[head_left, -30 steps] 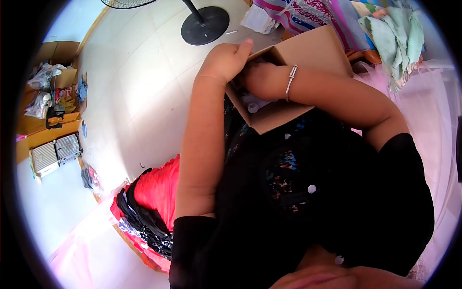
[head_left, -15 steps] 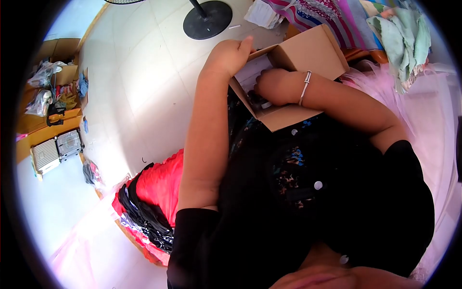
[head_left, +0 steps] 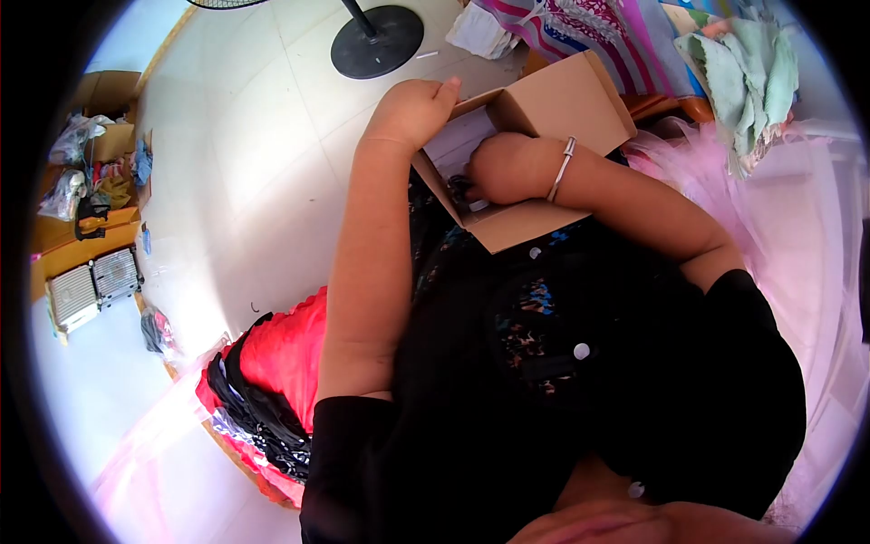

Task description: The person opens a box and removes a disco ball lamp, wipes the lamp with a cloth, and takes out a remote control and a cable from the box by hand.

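An open brown cardboard box rests against my lap, tilted, with its flaps spread. My left hand is closed round the box's far left edge, its thumb along the rim. My right hand, with a silver bangle on its wrist, reaches down inside the box. Its fingers are curled at a small dark item, whose kind I cannot make out. A whitish inner face shows in the box behind the right hand; the fingertips are mostly hidden.
A round black fan base stands on the tiled floor ahead. Red and black clothes lie piled at left, with boxes of bagged things beyond. Striped fabric, a pale green cloth and pink netting are at right.
The whole view has shifted slightly, so everything sits a little further left. My right hand has moved slightly in the box, and more of the dark item shows. The left hand keeps its hold.
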`<state>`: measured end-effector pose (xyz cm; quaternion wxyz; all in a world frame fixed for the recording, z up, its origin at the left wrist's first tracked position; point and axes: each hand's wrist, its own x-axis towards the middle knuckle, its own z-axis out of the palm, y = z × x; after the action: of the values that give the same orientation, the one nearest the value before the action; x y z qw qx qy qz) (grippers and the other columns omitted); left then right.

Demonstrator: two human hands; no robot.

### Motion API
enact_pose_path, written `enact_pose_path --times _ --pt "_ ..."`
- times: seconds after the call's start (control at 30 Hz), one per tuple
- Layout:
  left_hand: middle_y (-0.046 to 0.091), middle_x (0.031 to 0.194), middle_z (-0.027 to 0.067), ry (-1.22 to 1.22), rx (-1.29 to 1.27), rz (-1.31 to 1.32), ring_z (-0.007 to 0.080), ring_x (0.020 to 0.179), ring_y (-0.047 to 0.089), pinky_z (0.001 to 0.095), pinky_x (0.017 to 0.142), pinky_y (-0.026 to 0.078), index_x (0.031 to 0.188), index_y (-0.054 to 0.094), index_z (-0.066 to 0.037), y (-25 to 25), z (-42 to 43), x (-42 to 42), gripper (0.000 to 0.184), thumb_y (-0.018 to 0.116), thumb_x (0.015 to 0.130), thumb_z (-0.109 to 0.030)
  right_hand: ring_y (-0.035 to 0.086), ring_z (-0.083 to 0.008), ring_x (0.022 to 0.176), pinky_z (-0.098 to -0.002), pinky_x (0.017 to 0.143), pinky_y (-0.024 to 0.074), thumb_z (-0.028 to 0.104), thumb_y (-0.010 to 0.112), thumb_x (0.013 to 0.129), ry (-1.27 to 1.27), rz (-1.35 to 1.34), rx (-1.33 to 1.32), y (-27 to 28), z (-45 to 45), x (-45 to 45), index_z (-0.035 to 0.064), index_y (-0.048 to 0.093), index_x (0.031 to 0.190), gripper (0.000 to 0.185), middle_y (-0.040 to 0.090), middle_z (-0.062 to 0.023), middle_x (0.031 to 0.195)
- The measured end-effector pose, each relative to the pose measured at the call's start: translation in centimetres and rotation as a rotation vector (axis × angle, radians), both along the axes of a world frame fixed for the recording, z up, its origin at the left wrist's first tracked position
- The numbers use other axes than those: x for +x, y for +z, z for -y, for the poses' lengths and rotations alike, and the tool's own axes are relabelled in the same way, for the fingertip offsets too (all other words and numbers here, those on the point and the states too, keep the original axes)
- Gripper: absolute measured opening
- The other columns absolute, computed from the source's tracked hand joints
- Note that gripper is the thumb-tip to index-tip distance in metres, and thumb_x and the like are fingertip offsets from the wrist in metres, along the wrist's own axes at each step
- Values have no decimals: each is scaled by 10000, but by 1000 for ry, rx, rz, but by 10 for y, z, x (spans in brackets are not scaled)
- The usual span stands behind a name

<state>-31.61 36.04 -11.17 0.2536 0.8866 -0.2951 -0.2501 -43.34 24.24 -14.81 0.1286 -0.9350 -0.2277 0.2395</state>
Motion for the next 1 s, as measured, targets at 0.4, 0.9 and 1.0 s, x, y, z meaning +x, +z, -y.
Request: enact_pose_path --times 0.4,0.9,1.0 --pt "636 741 148 -35 16 15 257 720 585 356 732 466 913 690 -12 -7 -2 7 502 482 924 -468 650 -341 749 -420 655 534 94 561 798 -202 409 81 -12 -3 6 -44 561 1185 410 609 -226 1010" --pt "642 771 195 -56 52 49 310 751 604 377 763 469 893 680 -5 -4 0 6 515 469 929 -474 653 -332 912 -424 767 529 112 579 826 -242 244 -39 -9 -7 11 4 610 1063 262 629 -191 1051" --pt "645 776 195 -58 63 46 316 760 610 377 770 471 901 685 -10 -5 2 7 518 466 929 -478 651 -346 903 -430 764 528 113 522 863 -258 274 -26 -13 -6 12 -5 591 1094 269 627 -194 1051"
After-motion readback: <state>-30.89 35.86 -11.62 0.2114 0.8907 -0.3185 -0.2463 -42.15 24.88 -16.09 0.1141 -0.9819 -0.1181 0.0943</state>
